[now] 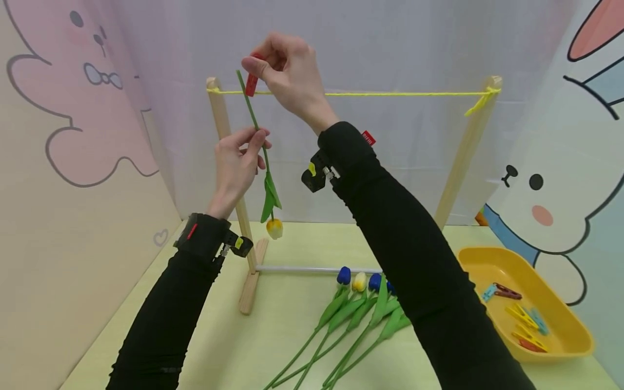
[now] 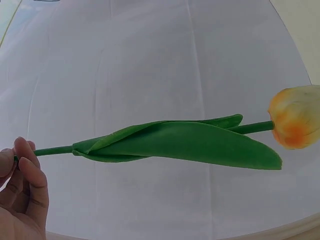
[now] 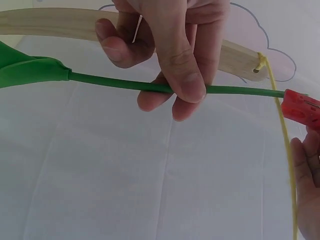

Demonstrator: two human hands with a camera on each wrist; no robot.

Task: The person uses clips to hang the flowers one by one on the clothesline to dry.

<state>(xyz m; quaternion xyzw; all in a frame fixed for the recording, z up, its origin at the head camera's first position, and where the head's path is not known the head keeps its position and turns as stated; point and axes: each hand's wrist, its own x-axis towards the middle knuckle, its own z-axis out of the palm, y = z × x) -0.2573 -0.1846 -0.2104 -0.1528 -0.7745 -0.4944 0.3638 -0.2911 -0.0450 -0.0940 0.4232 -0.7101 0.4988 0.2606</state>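
Observation:
A white-and-yellow artificial tulip [image 1: 274, 228] hangs head down, its stem crossing the yellow string [image 1: 390, 93] near the left post. My left hand [image 1: 236, 162] pinches the green stem between thumb and fingers, below the string. Above it, my right hand [image 1: 294, 78] grips a red clothespin [image 1: 251, 85] at the string. In the right wrist view the tip of the clothespin [image 3: 301, 107] meets the stem where it crosses the string; whether it bites on both cannot be told. The tulip's long leaves [image 2: 185, 142] fill the left wrist view.
Several blue and white tulips [image 1: 359, 281] lie on the table, partly behind my right sleeve. At the right stands a yellow basin [image 1: 567, 325] with several coloured clothespins [image 1: 526, 319]. Wooden posts [image 1: 465, 146] hold the string, with a pale bar [image 1: 302, 268] low between them.

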